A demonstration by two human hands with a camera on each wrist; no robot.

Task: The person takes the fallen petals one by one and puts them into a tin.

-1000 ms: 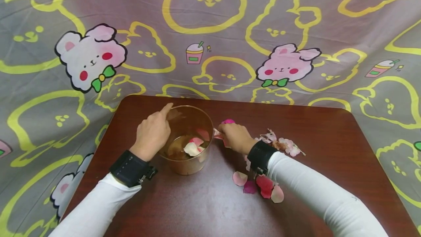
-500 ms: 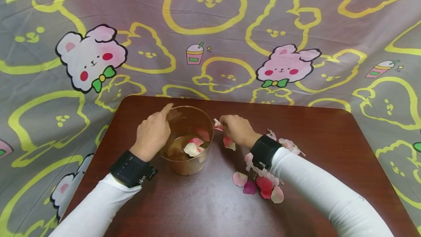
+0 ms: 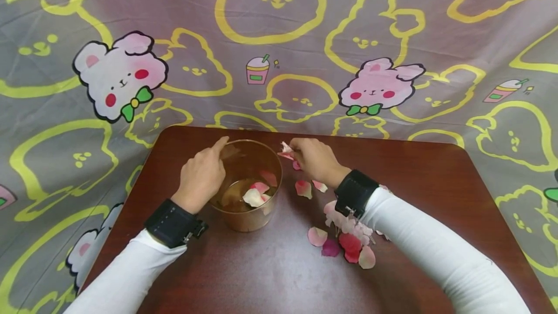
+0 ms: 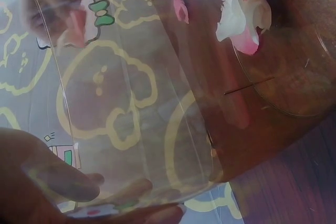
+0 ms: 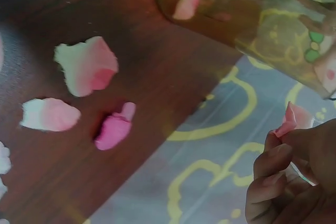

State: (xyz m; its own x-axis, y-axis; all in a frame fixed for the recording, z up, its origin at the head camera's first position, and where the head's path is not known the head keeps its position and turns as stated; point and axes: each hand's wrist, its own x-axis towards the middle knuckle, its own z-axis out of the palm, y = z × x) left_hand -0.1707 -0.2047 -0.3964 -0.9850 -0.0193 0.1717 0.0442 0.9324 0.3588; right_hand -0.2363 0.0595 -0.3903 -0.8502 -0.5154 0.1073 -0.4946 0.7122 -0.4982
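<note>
My left hand (image 3: 201, 178) grips the rim of a clear, amber-tinted round container (image 3: 246, 223) on its left side. In the left wrist view its thumb (image 4: 63, 179) and fingers lie around the wall. A few white and pink petals (image 3: 254, 197) lie on the container's floor. Just beyond its right rim, my right hand (image 3: 317, 161) is raised, pinching pink-and-white petals (image 3: 285, 151) between thumb and fingertips; the right wrist view shows a pink petal (image 5: 292, 121) standing out from the pinch. Below this hand, a pink-and-cream petal (image 3: 303, 189) and a magenta petal (image 5: 114, 129) lie on the table.
A loose cluster of pale pink blossoms (image 3: 348, 224) lies right of the container, with a red petal (image 3: 350, 246), a purple petal (image 3: 330, 248) and pale pink petals (image 3: 317, 236) near it. The brown table (image 3: 261, 275) meets a patterned cloth (image 3: 301, 52) behind.
My right hand has lifted away from the table, upward in the head view, with the petals pinched, uncovering loose petals beneath. The left hand and the container have stayed in place.
</note>
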